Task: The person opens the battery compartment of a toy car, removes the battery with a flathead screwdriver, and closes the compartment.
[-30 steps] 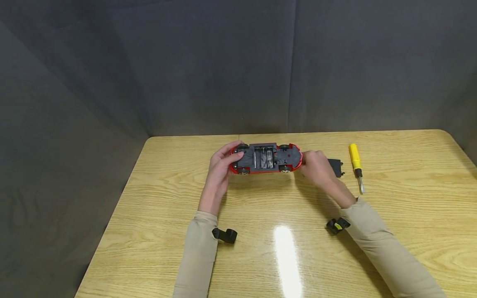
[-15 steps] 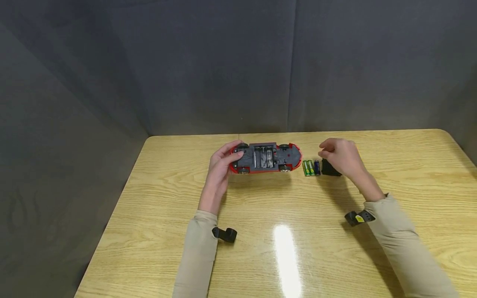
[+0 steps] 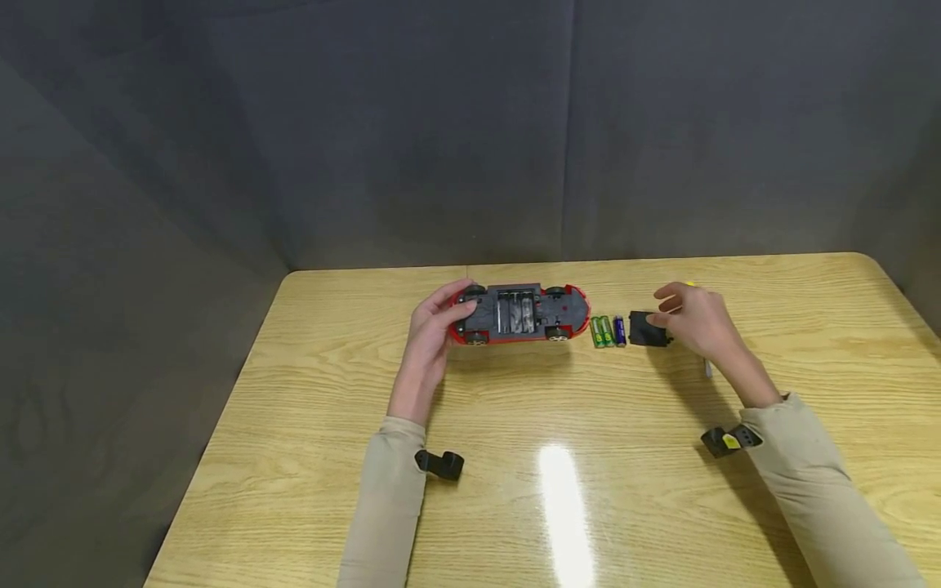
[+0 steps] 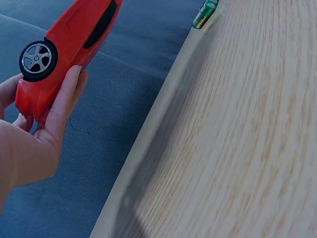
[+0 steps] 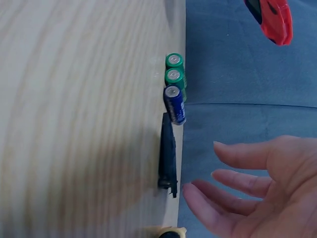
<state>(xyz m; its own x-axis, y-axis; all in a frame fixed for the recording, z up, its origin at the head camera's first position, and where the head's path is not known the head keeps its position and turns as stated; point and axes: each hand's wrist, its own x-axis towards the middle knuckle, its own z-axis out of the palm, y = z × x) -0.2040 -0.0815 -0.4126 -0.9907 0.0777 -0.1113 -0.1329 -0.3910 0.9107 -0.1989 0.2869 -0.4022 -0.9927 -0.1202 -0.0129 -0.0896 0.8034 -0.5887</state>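
Note:
My left hand [image 3: 430,331] grips one end of a red toy car [image 3: 566,310], which is turned underside up above the table. The thumb lies on the dark chassis, and the battery compartment [image 3: 517,313] in its middle stands uncovered, with dark cylindrical shapes inside. In the left wrist view the red body [image 4: 74,54] and a spoked wheel [image 4: 36,58] show. My right hand [image 3: 698,322] hovers over the black battery cover [image 3: 647,329], thumb and fingers apart and holding nothing. Two green batteries [image 3: 601,331] and a blue battery [image 3: 620,331] lie left of the cover.
A screwdriver lies right of the cover, mostly hidden under my right hand; its metal tip [image 3: 708,369] shows. The wooden table [image 3: 309,367] ends at the back against a dark grey curtain [image 3: 426,139].
My right hand has moved right, from the car's end to over the battery cover, bringing the loose batteries into view. My left hand and the car have hardly moved.

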